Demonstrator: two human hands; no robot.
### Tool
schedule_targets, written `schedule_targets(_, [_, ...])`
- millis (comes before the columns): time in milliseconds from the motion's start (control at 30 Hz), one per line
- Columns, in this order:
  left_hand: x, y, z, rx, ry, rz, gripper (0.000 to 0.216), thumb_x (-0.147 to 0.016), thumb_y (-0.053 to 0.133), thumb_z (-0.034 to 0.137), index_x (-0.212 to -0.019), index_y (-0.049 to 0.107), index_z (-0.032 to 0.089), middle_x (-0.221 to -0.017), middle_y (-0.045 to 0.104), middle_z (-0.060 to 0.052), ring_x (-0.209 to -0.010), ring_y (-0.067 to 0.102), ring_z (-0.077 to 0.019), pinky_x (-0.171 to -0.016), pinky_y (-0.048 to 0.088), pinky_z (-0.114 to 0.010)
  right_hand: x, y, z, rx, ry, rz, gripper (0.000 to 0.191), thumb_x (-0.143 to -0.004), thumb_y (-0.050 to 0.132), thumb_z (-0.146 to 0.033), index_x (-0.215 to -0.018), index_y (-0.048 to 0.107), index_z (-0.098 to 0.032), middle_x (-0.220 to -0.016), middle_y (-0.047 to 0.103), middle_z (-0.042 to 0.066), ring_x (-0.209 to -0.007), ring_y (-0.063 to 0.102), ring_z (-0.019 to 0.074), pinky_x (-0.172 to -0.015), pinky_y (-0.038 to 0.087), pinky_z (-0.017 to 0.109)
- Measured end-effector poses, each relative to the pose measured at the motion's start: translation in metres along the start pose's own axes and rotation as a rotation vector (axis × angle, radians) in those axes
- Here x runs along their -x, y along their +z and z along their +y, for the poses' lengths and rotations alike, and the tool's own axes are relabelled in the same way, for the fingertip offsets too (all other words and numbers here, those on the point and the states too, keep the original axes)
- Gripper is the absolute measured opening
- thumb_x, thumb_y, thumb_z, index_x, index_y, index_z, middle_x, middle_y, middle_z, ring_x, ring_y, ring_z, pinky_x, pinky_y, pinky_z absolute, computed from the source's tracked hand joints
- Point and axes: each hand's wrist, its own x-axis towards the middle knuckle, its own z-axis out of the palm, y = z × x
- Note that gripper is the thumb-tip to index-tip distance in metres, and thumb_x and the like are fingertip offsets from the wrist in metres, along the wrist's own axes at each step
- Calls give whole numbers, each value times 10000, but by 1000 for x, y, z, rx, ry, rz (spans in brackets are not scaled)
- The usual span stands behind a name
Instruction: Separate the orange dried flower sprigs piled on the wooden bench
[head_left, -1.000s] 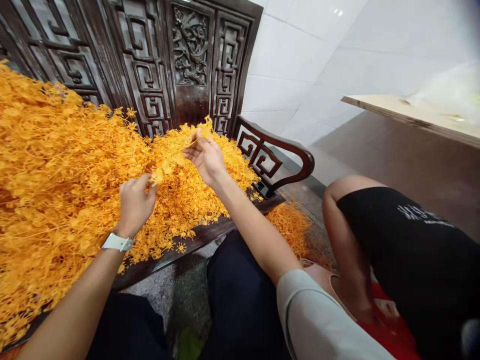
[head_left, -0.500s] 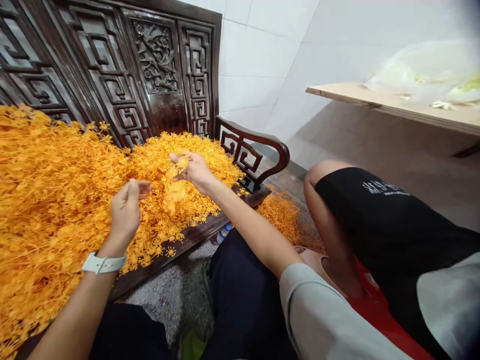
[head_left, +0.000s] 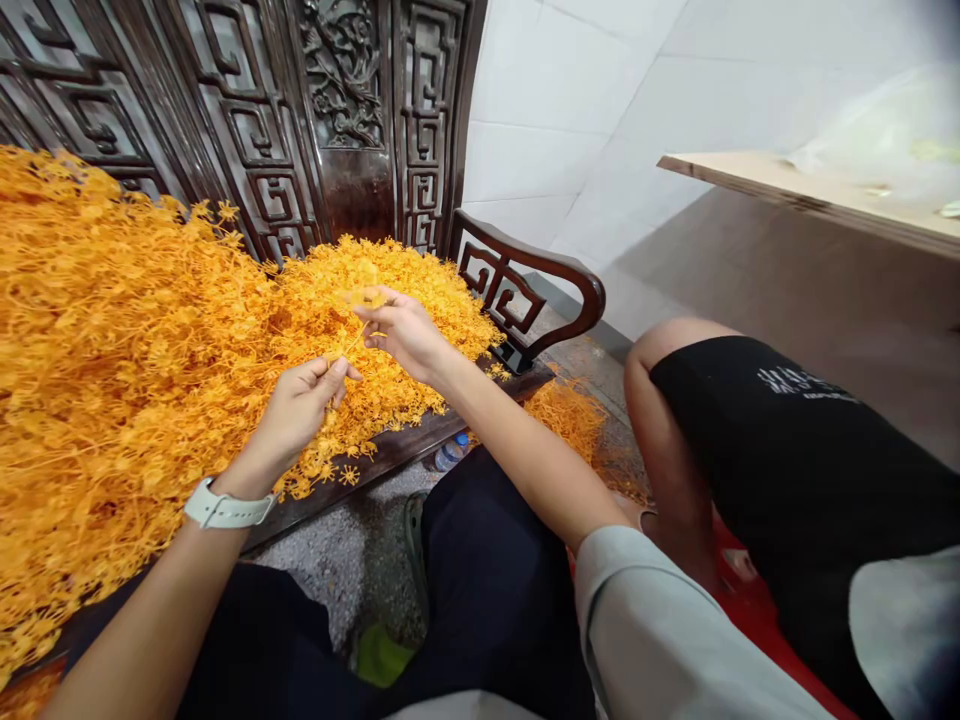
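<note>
Sprigs of orange plastic flowers lay heaped across the dark carved bench (head_left: 420, 445), and the heap (head_left: 127, 340) was large, running from the armrest (head_left: 540, 290) off the left edge of view and banked up against the carved back. Both hands worked on one sprig (head_left: 352, 335) held above the right part of the heap. The left hand (head_left: 300, 410), a white watch (head_left: 225, 510) on its wrist, pinched the lower end of the thin stem between thumb and forefinger, the other fingers curled in. The right hand (head_left: 405, 330) pinched the upper, flowered end with its fingertips, and the stem stretched between the two hands. Judging by the heap, the work was in its early or middle part (one sprig in hand against a great many waiting), and no finished stock could be told apart from the rest. A smaller clump (head_left: 566, 415) of the same orange pieces lay on the floor just past the bench's end; whether it was sorted or spilled could not be told. A second person's bare knee (head_left: 667, 350) and black shorts sat close on the right, hands out of sight. A pale wooden board (head_left: 810, 195) jutted in at upper right.
</note>
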Motion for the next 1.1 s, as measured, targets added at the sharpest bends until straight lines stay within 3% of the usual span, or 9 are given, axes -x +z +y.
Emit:
schedule_targets(167, [3,-7,3,8,-33,34,503,-922,665,571,-557,592,233,-680,617,-61,-603,504,-194,-658,457,-364,-7,-12,-5,-105,109,147,151,-866,846,-233,-904,717,-164,-859,662,2,-619,480,65,-546,422,214])
schedule_targets(400, [8,-9,6,-27,-2,34,492,-915,656,472,-492,579,234,-717,678,-86,-780,641,-251,-777,504,-386,-5,-20,-12,-132,72,152,280,-834,906,-257,-865,639,-177,-731,591,-32,-536,401,47,-474,342,217])
schedule_targets(567, [19,-13,2,-88,-37,-70,440,-888,682,550,-574,638,245,-611,577,-47,-654,561,-226,-643,431,-350,2,-31,-16,-7,10,201,382,-836,917,-394,-863,582,-213,-607,527,-55,-466,347,56,-416,228,211])
schedule_targets(767, [24,-13,13,-215,-26,-244,478,-889,653,682,-726,727,239,-606,516,-16,-575,463,-185,-562,341,-315,5,-49,-17,105,-31,287,569,-906,730,-732,-783,504,-225,-497,492,-67,-371,253,47,-362,176,208])
schedule_targets(1000, [30,3,31,-206,-28,-242,539,-883,643,707,-672,625,210,-628,478,-6,-603,432,-165,-585,334,-302,5,-69,-12,34,-118,375,541,-1028,619,-644,-753,388,-239,-490,319,-116,-363,215,50,-361,155,208])
schedule_targets(1100, [42,3,27,-174,-75,-229,569,-876,634,726,-658,608,202,-606,447,6,-591,422,-157,-587,334,-296,5,-73,-15,172,-86,381,508,-1076,529,-630,-780,376,-247,-511,299,-118,-390,215,62,-388,203,217])
